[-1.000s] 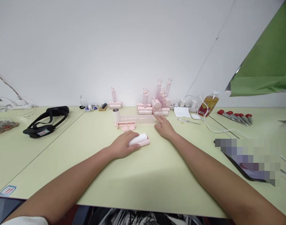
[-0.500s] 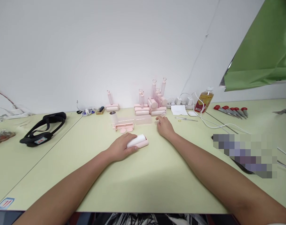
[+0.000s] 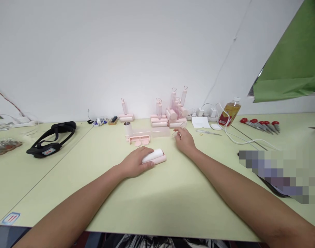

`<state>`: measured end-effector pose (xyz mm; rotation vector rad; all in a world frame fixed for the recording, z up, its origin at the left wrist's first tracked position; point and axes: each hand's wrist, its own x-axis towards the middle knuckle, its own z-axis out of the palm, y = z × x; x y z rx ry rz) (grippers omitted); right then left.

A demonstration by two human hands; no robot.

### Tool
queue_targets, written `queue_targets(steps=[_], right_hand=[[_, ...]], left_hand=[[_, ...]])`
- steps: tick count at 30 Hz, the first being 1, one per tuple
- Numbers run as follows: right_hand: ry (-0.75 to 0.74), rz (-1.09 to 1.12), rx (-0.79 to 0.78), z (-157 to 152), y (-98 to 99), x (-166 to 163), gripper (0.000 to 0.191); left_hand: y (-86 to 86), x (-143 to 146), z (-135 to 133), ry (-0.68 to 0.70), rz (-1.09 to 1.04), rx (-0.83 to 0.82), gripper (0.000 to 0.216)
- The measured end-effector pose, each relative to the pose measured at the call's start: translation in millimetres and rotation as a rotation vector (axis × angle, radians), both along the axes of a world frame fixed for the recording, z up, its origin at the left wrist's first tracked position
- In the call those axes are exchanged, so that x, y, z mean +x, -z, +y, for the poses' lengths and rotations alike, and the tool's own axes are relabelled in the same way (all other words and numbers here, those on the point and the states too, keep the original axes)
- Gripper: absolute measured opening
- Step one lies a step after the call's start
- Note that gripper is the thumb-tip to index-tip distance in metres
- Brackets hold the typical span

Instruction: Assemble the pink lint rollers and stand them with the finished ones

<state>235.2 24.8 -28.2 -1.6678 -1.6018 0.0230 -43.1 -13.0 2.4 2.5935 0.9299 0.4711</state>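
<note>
My left hand [image 3: 138, 162] is closed round the left end of a lint roller, a white roll [image 3: 154, 155] lying in a pale pink case [image 3: 159, 159] on the table. My right hand [image 3: 185, 140], farther out and to the right, has its fingers curled in, with a small clear plastic piece [image 3: 174, 133] at the fingertips. Its exact shape is too faint to make out. Between and beyond the hands are an open pink case part [image 3: 131, 140] with round pink discs [image 3: 142, 142], an upright white roll [image 3: 128, 129] and a long translucent pink cover [image 3: 160, 132].
Several pink lint rollers [image 3: 159, 123] stand and lie by the wall. A black head strap [image 3: 54, 139] lies left. To the right are tweezers [image 3: 208, 132], white paper [image 3: 200, 122], cables, a drink bottle [image 3: 230, 112], red-ended tools [image 3: 259, 125] and a blurred-out object [image 3: 276, 175].
The view has shifted slightly, so everything sits a little further right. My right hand's fingers have drawn in at the clear piece. My left hand keeps its grip on the lint roller.
</note>
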Motion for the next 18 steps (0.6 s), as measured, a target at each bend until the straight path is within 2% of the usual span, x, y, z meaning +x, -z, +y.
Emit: queue_targets(steps=[3, 5, 8, 10, 14, 18], right_hand=[[-0.128, 0.056, 0.09, -10, -3.5, -13, 0.033], [-0.287, 0.172, 0.186, -19, -4.9, -27, 0.028], [-0.452, 0.328, 0.217, -36, -7.2, -52, 0.025], [-0.569, 0.437, 0.149, -47, -9.7, -68, 0.024], [-0.781, 0.767, -0.104, -62, -16.6, -89, 0.015], [-0.807, 0.962, -0.223, -66, -19.6, -94, 0.02]], left_hand=[[3.3, 0, 1, 0.012, -0.036, 0.029, 0.047], [5.7, 0, 2, -0.009, -0.083, 0.063, 0.045], [7.5, -1, 3, -0.062, -0.135, 0.118, 0.046], [7.2, -1, 3, -0.07, -0.158, 0.143, 0.046], [4.9, 1, -1, -0.042, -0.213, 0.183, 0.036], [2.6, 2, -5, -0.075, -0.21, 0.174, 0.025]])
